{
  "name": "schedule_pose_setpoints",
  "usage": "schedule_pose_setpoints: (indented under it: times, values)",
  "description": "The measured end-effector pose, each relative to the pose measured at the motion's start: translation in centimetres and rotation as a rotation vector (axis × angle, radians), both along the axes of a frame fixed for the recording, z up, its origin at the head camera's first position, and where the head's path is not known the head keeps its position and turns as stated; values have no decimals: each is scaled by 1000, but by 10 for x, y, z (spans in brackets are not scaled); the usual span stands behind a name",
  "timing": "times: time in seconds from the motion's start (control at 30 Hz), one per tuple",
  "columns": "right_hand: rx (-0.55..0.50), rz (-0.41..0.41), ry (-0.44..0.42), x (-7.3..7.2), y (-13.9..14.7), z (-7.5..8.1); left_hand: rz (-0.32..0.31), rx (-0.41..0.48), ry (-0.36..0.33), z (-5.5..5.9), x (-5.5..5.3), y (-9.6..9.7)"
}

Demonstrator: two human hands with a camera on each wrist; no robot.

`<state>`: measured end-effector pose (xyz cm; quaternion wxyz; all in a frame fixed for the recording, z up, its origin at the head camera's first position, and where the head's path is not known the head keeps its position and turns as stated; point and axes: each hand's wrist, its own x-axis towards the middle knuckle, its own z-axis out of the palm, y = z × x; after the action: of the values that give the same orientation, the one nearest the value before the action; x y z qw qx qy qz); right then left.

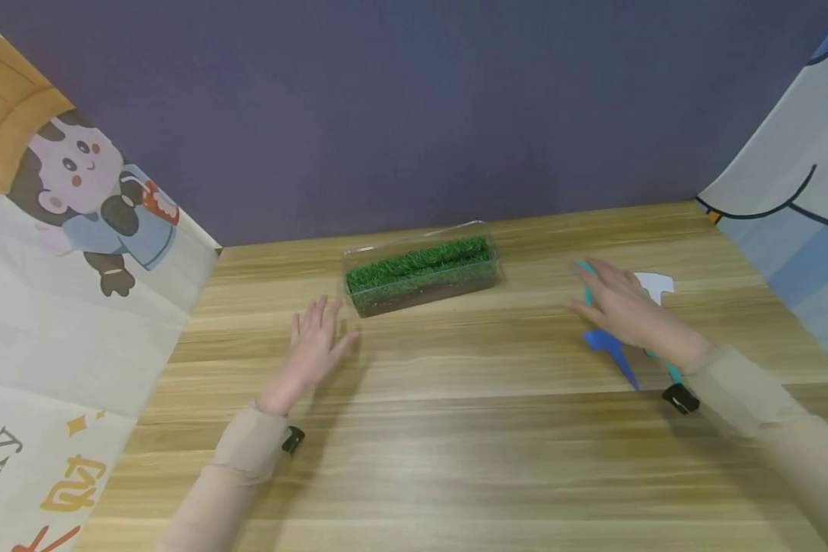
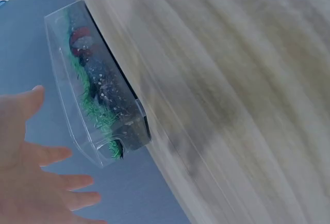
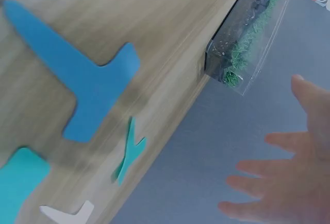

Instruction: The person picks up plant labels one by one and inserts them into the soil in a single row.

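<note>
A clear plastic planter box [image 1: 428, 297] holds dark soil and two strips of green grass [image 1: 386, 271] at the middle back of the table. My left hand [image 1: 312, 349] hovers just in front of the box's left end, fingers spread, holding nothing. Over at the right, my right hand [image 1: 617, 307] is above several T-shaped plant labels, its fingers straight and nothing gripped. A blue plant label [image 3: 93, 84], a white plant label [image 1: 657, 285] and teal plant labels [image 3: 133, 150] lie there, partly hidden by that hand in the head view.
The wood-grain table [image 1: 441, 429] meets a dark blue-grey panel [image 1: 414, 115] at its back edge. Cloths with cartoon prints [image 1: 41, 345] hang at the left and right. Black wrist-camera parts [image 1: 680, 399] show at each sleeve.
</note>
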<state>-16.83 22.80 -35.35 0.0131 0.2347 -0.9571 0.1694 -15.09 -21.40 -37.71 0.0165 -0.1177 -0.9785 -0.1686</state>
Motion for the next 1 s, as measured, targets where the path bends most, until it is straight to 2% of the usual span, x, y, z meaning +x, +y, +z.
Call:
schedule_pose_setpoints:
  times: [0.33, 0.5, 0.73, 1.0]
  values:
    - [18, 43, 10, -22, -20, 4, 19, 53, 27, 4, -14, 3]
    - [3, 43, -42, -38, -30, 4, 45, 115, 28, 5, -23, 7]
    - [29, 42, -38, -57, -43, 4, 97, 222, 36, 7, -36, 10]
    - [15, -1, -130, -75, -57, 7, 158, 312, 48, 7, -49, 12]
